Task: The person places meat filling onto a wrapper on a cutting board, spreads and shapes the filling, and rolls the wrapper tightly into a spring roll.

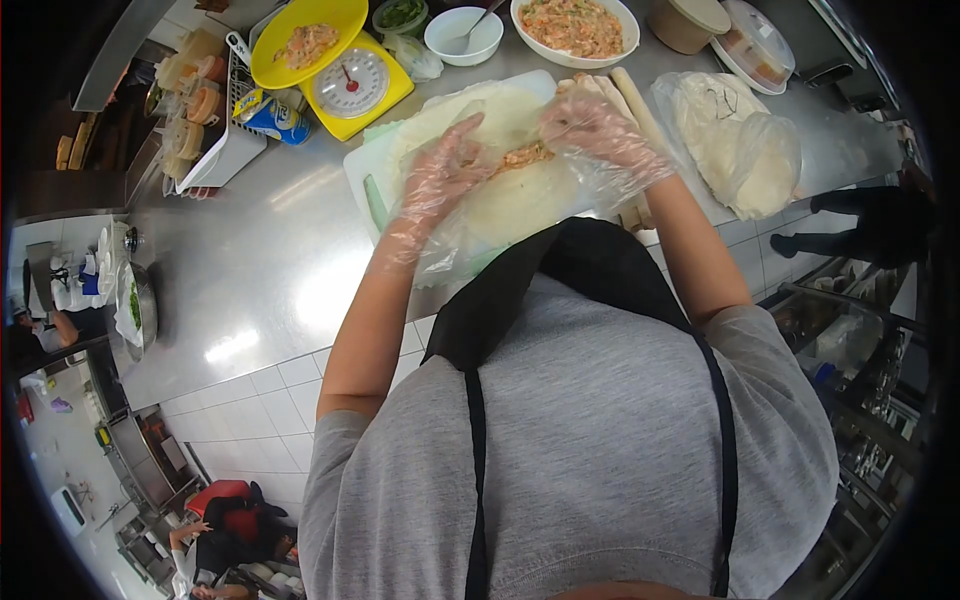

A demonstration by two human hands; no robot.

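Observation:
A pale, thin wrapper sheet (535, 200) lies spread over a cutting board (362, 165). Across its middle runs a strip of orange-flecked minced filling (525, 157). My left hand (447, 172), in a loose clear plastic glove, is at the strip's left end with its fingers apart. Gloved the same way, my right hand (590, 125) is at the right end, its fingers curled together; whatever they grip is hidden. Just beyond that hand lie several pale rolls (632, 100).
A yellow kitchen scale (385, 95) carries a yellow plate (268, 65) of filling. Behind the board stand a white bowl with a spoon (465, 45) and a bowl of filling (570, 50). Bagged wrapper sheets (715, 130) lie at right. A white basket (215, 155) stands at left.

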